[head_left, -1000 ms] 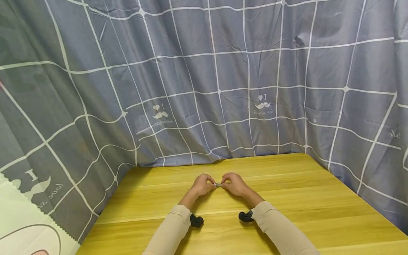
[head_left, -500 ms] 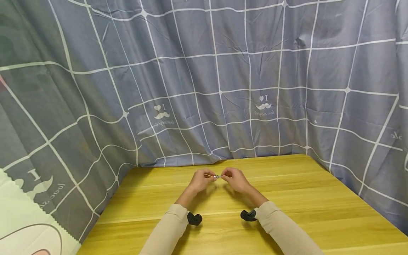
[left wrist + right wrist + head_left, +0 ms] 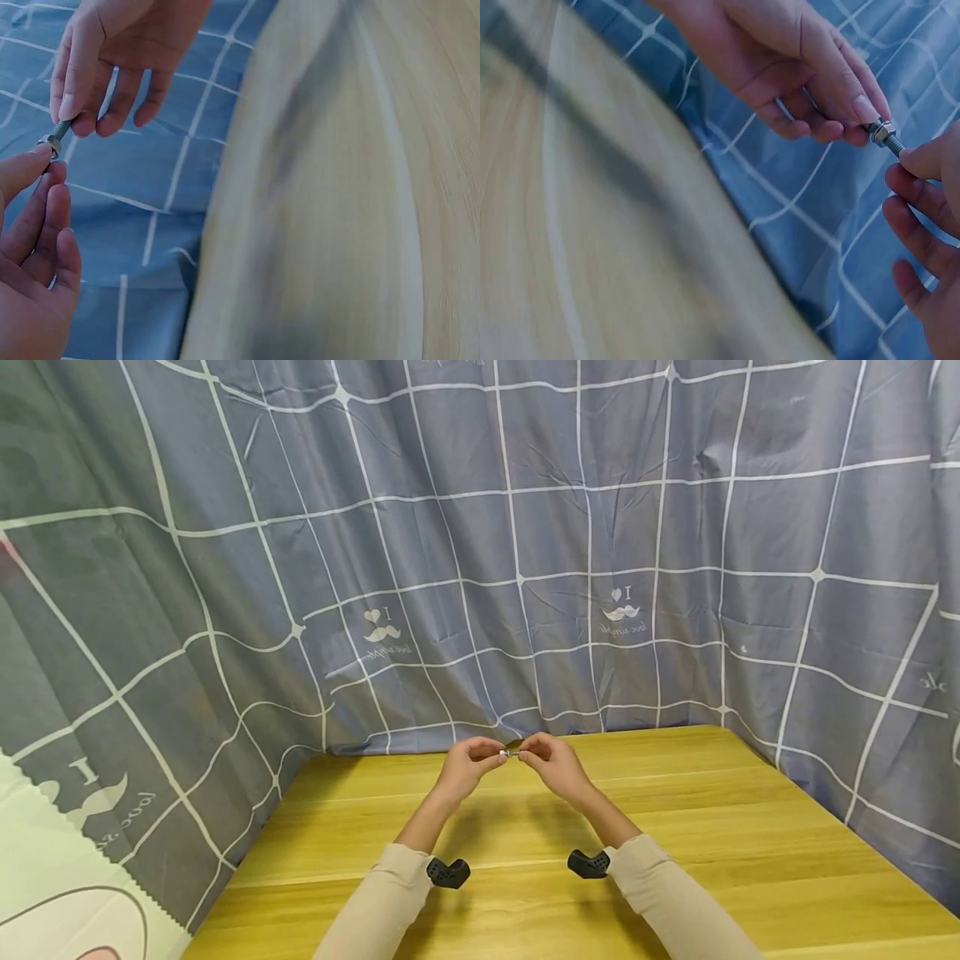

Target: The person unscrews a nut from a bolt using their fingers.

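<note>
A small metal bolt [image 3: 511, 752] is held between both hands, above the far part of the wooden table. My left hand [image 3: 463, 770] pinches its thicker end between thumb and fingers. In the right wrist view a shiny hex nut [image 3: 884, 133] shows right at the left fingertips, with the bare threaded shank [image 3: 895, 145] beyond it. My right hand [image 3: 557, 769] grips the tip of that shank with thumb and index finger, and its other fingers are loosely bent. The left fingertips hide the bolt's end on their side.
The yellow wooden table [image 3: 660, 877] lies below both hands. A grey curtain [image 3: 465, 543] with white lines hangs behind and at the sides. Black wrist-worn devices [image 3: 448, 872] stick out at the sleeve cuffs. Pale printed cloth [image 3: 67, 877] fills the lower left corner.
Both hands have risen from close over the table and moved away toward its far edge, with the bolt still pinched between them. The forearms have spread slightly.
</note>
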Available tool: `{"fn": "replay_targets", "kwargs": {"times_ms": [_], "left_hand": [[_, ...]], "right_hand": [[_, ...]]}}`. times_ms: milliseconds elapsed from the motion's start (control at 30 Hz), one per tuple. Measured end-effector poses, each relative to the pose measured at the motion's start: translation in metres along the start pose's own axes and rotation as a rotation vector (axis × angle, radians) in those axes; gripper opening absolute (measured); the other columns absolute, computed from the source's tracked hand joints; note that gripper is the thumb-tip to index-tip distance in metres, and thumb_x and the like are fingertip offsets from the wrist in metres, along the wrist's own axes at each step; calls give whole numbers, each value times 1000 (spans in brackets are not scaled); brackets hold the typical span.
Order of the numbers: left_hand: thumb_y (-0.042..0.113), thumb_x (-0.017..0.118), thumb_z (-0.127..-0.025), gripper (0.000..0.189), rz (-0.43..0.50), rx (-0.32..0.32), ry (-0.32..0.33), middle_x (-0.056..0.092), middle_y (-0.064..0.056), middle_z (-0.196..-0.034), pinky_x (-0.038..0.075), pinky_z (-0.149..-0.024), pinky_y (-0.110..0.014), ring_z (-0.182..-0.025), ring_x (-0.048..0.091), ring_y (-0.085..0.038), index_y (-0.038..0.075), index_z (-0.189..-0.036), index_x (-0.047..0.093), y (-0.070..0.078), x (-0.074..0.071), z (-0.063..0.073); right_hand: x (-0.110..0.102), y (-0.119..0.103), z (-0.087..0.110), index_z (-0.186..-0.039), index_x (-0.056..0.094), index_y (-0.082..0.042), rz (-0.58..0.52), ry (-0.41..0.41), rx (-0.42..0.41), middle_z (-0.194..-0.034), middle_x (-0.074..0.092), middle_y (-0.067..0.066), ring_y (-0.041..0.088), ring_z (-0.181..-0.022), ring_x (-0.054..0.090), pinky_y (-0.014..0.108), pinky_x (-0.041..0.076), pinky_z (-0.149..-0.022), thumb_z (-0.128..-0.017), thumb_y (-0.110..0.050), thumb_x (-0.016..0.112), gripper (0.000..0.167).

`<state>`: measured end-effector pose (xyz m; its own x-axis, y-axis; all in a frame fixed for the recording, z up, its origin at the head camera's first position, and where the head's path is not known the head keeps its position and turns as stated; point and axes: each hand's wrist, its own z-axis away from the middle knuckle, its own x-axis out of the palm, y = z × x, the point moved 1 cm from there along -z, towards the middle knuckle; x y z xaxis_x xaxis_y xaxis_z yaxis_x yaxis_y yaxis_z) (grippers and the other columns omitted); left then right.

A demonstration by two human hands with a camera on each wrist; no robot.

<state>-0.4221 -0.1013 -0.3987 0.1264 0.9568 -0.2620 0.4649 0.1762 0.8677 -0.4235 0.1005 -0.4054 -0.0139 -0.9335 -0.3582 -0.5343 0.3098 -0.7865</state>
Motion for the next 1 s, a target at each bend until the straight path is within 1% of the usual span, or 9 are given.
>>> {"fn": "replay_targets", "kwargs": {"times_ms": [167,333,433,467,633,700,800,900,1000], "left_hand": [[7,77,-94,18,33,53,88,77,-11,-100,55,-87,-36,-95,71,-20,-3,-109,77,10,-4,6],[5,78,-93,16,14,171,139,77,-14,-98,55,-78,-28,-87,71,-19,-5,-106,78,23,-3,8],[4,77,-93,14,-8,219,155,77,-14,-97,55,-74,-26,-84,71,-21,-5,-104,79,33,-2,9],[4,78,-93,13,-22,227,158,77,-13,-97,55,-73,-26,-83,71,-21,-3,-103,79,36,-3,10],[3,78,-92,12,-69,256,165,77,-12,-98,55,-71,-26,-83,72,-25,-2,-103,80,41,-1,13],[4,78,-93,12,-80,269,166,77,-12,-98,55,-71,-26,-82,72,-25,-2,-103,80,40,-1,14],[5,77,-93,12,-83,268,158,77,-10,-96,55,-70,-26,-81,71,-20,-1,-103,80,39,-2,14],[4,77,-93,12,-58,272,152,77,-11,-95,55,-70,-26,-79,70,-17,-3,-102,79,38,-3,13],[4,78,-93,12,-32,275,149,77,-11,-94,54,-71,-25,-79,70,-17,-3,-102,79,38,-4,12]], "right_hand": [[6,-15,-2,-103,72,1,-116,46,-36,-97,74,12,26,-95,70,40,54,-85,-99,-7,72,9],[6,-27,1,-106,71,4,-210,84,-27,-100,71,19,34,-96,67,36,52,-85,-100,-4,69,11],[6,-34,2,-110,71,5,-244,81,-11,-101,71,19,32,-95,66,33,52,-84,-100,-5,69,14],[6,-36,2,-111,71,5,-247,79,-7,-100,71,18,29,-94,66,31,51,-82,-101,-6,69,15],[8,-48,3,-105,74,4,-255,112,4,-89,69,17,36,-87,62,28,48,-71,-102,-11,69,16],[10,-49,3,-102,74,5,-262,135,11,-86,68,18,37,-86,62,28,48,-71,-101,-9,69,15],[11,-49,4,-101,74,6,-258,139,25,-89,68,23,30,-83,62,29,50,-73,-101,-6,69,13],[8,-64,9,-102,72,9,-254,115,25,-94,67,31,29,-84,62,31,51,-75,-101,-3,68,13],[5,-79,13,-101,71,11,-246,97,9,-91,67,29,34,-85,63,31,51,-76,-100,-2,68,13]]}}
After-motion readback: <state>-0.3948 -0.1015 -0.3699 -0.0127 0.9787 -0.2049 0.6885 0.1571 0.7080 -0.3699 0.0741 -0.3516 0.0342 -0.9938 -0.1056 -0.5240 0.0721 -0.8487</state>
